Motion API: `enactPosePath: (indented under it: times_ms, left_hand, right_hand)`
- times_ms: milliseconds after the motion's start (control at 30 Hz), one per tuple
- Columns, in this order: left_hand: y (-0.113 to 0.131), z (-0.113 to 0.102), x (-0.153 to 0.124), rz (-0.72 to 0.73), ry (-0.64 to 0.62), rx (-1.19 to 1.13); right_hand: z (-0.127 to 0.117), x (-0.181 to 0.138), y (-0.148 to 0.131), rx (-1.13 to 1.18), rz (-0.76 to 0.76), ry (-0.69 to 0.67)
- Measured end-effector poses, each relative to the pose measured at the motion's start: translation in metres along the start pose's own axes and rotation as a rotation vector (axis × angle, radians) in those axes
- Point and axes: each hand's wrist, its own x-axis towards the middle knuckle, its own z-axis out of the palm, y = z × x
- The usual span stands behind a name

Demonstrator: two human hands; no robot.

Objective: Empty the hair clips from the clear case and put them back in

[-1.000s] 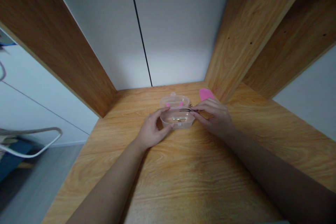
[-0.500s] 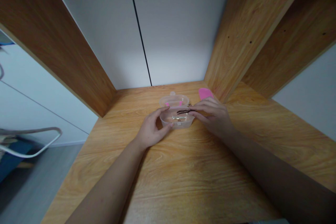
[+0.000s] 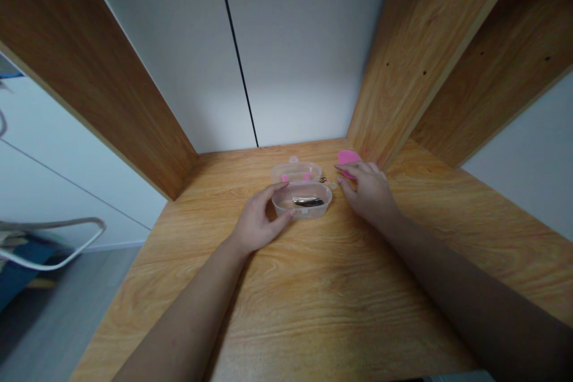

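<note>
My left hand point(image 3: 258, 221) grips the left end of a small oval, clear plastic box point(image 3: 285, 205), its thumb on the front wall and its fingers over the far rim. The box's hinged lid point(image 3: 296, 171) is folded back behind it, with pink marks near the hinge. Inside lie slim, dark hair clips point(image 3: 312, 202) beside a shiny metallic piece point(image 3: 302, 199). My right hand point(image 3: 367, 191) is to the right of the box, thumb and fingers apart, holding nothing. Its fingers partly cover a flat pink object point(image 3: 348, 157), whose kind I cannot tell.
Small dark-and-gold items point(image 3: 323, 179) and a little pale ring-like piece point(image 3: 333, 185) lie between the box and my right hand. Wooden uprights point(image 3: 391, 71) and a white back panel point(image 3: 295, 71) close off the wooden tabletop point(image 3: 286, 310) behind.
My right hand has let go of the dark hair clips, which now lie in the box. It has moved slightly right, away from the box. My left hand stays put.
</note>
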Motion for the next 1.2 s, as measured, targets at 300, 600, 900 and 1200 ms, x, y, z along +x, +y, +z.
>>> enactPosePath:
  times_ms: [300,600,900,1200]
  left_hand:
    - [-0.001,0.002,0.000,0.023,0.012,0.040]
    - [-0.004,0.004,0.000,0.017,0.045,0.056]
    - [-0.008,0.005,-0.001,-0.064,0.084,0.025]
    - [-0.007,0.006,-0.002,-0.120,0.058,-0.082]
  right_hand:
    - [0.006,0.003,0.018,-0.160,0.074,-0.141]
    - [0.002,0.003,0.021,-0.265,0.159,-0.201]
    - [0.000,0.006,0.016,0.004,0.049,0.127]
    - [-0.013,-0.003,-0.019,0.451,-0.363,0.048]
